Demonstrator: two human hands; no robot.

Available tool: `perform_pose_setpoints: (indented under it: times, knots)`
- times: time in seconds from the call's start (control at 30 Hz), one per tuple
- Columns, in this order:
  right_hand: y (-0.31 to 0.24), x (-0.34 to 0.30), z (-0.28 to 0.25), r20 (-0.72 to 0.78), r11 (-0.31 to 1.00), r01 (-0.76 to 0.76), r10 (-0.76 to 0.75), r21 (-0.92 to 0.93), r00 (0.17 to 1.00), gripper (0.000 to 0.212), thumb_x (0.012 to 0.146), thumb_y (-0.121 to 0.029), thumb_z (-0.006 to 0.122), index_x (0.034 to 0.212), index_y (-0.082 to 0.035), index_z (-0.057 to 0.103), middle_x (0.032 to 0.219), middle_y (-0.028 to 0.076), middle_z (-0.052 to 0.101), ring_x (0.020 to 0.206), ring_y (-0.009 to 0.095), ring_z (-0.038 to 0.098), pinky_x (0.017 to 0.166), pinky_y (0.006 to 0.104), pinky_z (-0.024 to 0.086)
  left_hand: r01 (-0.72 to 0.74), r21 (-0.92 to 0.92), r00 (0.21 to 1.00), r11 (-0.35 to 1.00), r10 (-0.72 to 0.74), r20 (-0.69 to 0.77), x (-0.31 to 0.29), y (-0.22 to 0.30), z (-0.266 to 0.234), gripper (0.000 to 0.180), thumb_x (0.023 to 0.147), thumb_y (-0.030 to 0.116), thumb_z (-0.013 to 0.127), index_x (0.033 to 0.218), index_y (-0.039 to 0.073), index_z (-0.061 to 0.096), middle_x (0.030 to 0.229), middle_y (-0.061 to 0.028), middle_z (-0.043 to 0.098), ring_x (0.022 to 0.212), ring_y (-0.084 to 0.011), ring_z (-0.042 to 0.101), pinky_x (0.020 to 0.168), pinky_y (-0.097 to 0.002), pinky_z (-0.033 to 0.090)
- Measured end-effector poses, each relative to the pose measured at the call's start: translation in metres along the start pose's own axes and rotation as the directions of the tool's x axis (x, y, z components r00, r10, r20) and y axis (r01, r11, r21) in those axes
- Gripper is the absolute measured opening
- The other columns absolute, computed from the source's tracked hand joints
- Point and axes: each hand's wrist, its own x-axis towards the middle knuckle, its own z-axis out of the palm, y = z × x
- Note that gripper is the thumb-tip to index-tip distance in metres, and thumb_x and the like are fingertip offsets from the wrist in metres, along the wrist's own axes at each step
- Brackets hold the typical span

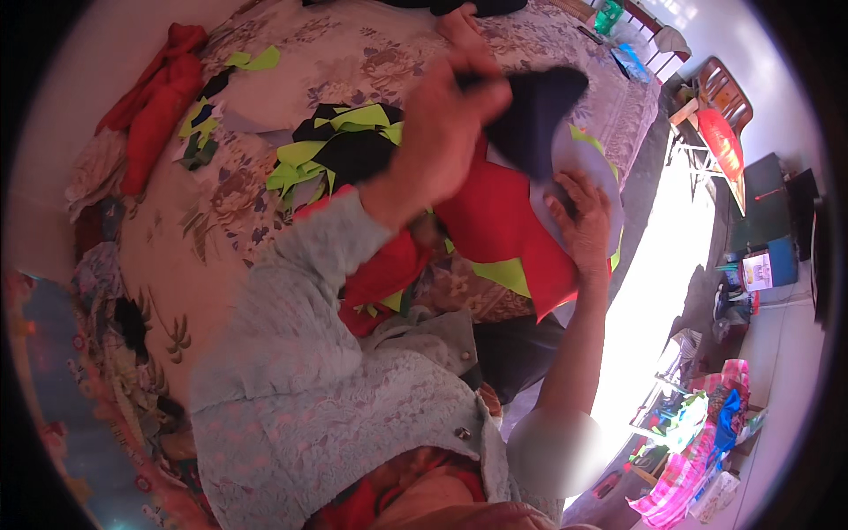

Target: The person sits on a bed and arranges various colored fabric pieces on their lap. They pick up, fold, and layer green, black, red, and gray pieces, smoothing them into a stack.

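My left hand (450,119), blurred by motion, is raised over the bed with its fingers closed on a black fabric piece (537,119). That piece hangs to the right, above the red cloth. Lower right, my right hand (583,216) rests on a pale grey fabric piece (609,190), its fingers bent and spread apart. Red fabric (495,208) with pointed edges lies beside that hand, and lime green fabric (502,275) shows under it. Left of my raised hand sits a loose heap of black and lime green scraps (344,146).
A flowered bedsheet (252,168) spreads under everything. Red clothing (163,97) lies by the wall at far left. Beyond the bed's right edge are a wooden chair (726,88), sunlit floor (654,265) and a pink checked bag (676,473). A bare foot (461,26) shows at the top.
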Motion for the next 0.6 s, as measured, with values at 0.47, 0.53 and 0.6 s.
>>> perform_pose_setpoints:
  times: [0.47, 0.53, 0.6]
  knots:
    - [0.004, 0.005, -0.008, 0.018, 0.972, 0.041, -0.047, 0.231, 0.999, 0.049, 0.073, 0.005, 0.060, 0.120, -0.012, 0.062, 0.122, 0.009, 0.060, 0.119, 0.029, 0.054, 0.102, 0.0371, 0.038, 0.215, 0.114, 0.976, 0.970, -0.218, 0.012, -0.100, -0.086, 0.005, 0.023, 0.090, -0.003, 0.061, 0.109, 0.007, 0.052, 0.074, 0.0089, 0.047, 0.060, 0.0031, 0.041, 0.052, -0.0144, 0.032]
    - [-0.002, 0.000, -0.017, -0.070, 0.957, 0.016, 0.004, 0.288, 0.998, 0.045, 0.079, 0.003, 0.057, 0.122, -0.010, 0.061, 0.121, 0.011, 0.060, 0.118, 0.028, 0.055, 0.099, 0.0353, 0.040, 0.210, 0.090, 0.977, 0.974, -0.213, 0.020, -0.098, -0.086, 0.006, 0.024, 0.091, -0.001, 0.060, 0.110, 0.008, 0.051, 0.070, 0.0099, 0.044, 0.056, 0.0032, 0.036, 0.048, -0.0155, 0.027]
    - [-0.018, -0.005, -0.027, -0.100, 0.917, -0.042, 0.088, 0.396, 0.991, 0.039, 0.086, -0.001, 0.055, 0.124, -0.007, 0.060, 0.122, 0.012, 0.060, 0.118, 0.026, 0.056, 0.097, 0.0340, 0.042, 0.188, -0.007, 0.982, 0.982, -0.188, 0.028, -0.096, -0.074, 0.014, 0.025, 0.091, 0.000, 0.060, 0.112, 0.009, 0.050, 0.071, 0.0088, 0.044, 0.058, 0.0022, 0.036, 0.049, -0.0166, 0.026]
